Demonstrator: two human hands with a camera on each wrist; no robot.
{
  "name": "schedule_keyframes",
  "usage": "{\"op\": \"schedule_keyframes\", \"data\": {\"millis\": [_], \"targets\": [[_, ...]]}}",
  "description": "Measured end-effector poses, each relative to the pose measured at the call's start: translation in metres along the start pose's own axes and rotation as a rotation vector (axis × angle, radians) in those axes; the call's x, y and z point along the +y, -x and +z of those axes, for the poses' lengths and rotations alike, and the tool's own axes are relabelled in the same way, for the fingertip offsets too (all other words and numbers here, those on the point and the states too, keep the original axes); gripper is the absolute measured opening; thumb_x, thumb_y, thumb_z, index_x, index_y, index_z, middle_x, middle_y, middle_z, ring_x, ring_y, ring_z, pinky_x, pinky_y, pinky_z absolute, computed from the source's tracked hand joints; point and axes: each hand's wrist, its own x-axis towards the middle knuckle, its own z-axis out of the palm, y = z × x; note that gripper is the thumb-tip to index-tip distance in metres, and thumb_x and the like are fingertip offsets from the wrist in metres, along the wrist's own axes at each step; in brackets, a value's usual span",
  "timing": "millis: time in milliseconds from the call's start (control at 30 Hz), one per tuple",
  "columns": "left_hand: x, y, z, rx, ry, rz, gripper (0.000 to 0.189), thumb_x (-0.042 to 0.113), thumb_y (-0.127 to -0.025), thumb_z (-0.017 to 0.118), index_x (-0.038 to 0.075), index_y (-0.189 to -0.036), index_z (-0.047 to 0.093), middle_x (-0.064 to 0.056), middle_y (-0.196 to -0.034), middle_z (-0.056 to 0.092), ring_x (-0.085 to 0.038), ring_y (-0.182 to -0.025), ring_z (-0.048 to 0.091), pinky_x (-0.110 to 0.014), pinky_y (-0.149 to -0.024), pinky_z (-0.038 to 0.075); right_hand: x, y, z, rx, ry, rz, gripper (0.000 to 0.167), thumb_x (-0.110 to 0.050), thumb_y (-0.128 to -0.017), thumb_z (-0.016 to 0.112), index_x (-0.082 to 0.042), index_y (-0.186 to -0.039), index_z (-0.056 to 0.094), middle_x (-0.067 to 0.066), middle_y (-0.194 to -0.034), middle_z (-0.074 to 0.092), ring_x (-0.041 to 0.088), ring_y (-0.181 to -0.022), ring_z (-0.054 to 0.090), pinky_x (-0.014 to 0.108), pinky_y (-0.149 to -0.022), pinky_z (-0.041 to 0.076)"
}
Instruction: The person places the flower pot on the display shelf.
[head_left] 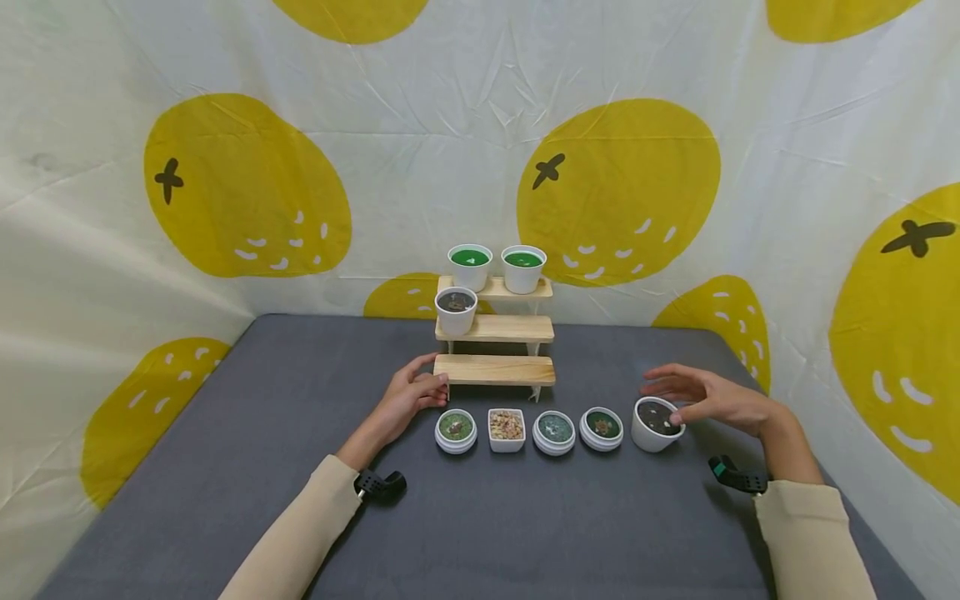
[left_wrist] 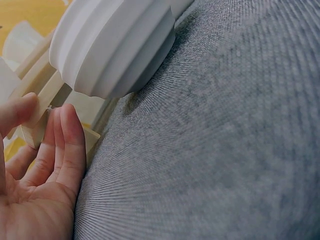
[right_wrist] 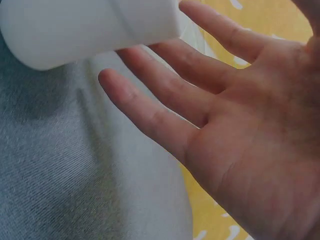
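My left hand [head_left: 405,398] grips the left end of the lowest board of a three-tier wooden display stand [head_left: 498,370]. In the left wrist view, its thumb [left_wrist: 22,111] lies on the board's edge, with the other fingers under it. At the right, my right hand [head_left: 716,402] is spread around a white cup [head_left: 651,427] with a dark filling. The thumb is over the cup's rim. The right wrist view shows the fingers [right_wrist: 160,117] loosely extended near the cup's side; whether any touches it I cannot tell.
Two green-filled white cups [head_left: 470,271] stand on the top tier and a dark-filled cup [head_left: 456,312] on the middle tier. In front stand a ribbed round pot [head_left: 456,432], a square pot [head_left: 507,427] and two more round pots [head_left: 554,433]. Behind hangs a fruit-print cloth [head_left: 435,167].
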Motion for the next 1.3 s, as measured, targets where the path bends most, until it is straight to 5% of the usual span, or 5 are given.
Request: {"op": "schedule_keyframes", "data": {"millis": [233, 667, 1100, 1300], "targets": [[0.001, 0.001, 0.000, -0.003, -0.011, 0.002, 0.066, 0.018, -0.102, 0.066, 0.010, -0.159, 0.034, -0.006, -0.093, 0.068, -0.016, -0.083, 0.069, -0.029, -0.077, 0.062, 0.010, 0.000, -0.003, -0.073, -0.060, -0.025, 0.074, 0.006, -0.091, 0.068, 0.005, -0.156, 0.032, 0.020, -0.158, 0.046, 0.000, -0.141, 0.049, 0.015, -0.105, 0.044], [0.000, 0.002, -0.001, 0.002, -0.001, -0.007, 0.066, 0.018, -0.101, 0.068, 0.011, -0.158, 0.035, -0.007, -0.092, 0.068, -0.018, -0.083, 0.069, -0.029, -0.077, 0.062, 0.025, 0.001, -0.002, -0.163, -0.156, -0.090, 0.080, 0.009, -0.089, 0.070, 0.010, -0.157, 0.027, 0.007, -0.163, 0.043, -0.005, -0.142, 0.045, 0.017, -0.105, 0.046], [0.000, -0.001, 0.000, 0.008, 0.002, -0.010, 0.066, 0.017, -0.101, 0.068, 0.011, -0.158, 0.035, -0.006, -0.092, 0.069, -0.017, -0.082, 0.069, -0.029, -0.077, 0.062, 0.030, -0.002, 0.002, -0.208, -0.190, -0.069, 0.080, 0.013, -0.088, 0.067, 0.008, -0.157, 0.027, -0.002, -0.156, 0.052, 0.006, -0.134, 0.055, 0.021, -0.106, 0.049], [0.000, 0.000, 0.001, 0.010, -0.007, -0.011, 0.066, 0.017, -0.101, 0.068, 0.011, -0.158, 0.036, -0.007, -0.092, 0.068, -0.017, -0.083, 0.069, -0.029, -0.077, 0.062, 0.036, -0.005, 0.004, -0.258, -0.259, -0.086, 0.081, 0.016, -0.087, 0.067, 0.008, -0.156, 0.027, 0.004, -0.155, 0.053, 0.012, -0.133, 0.058, 0.025, -0.107, 0.050]]}}
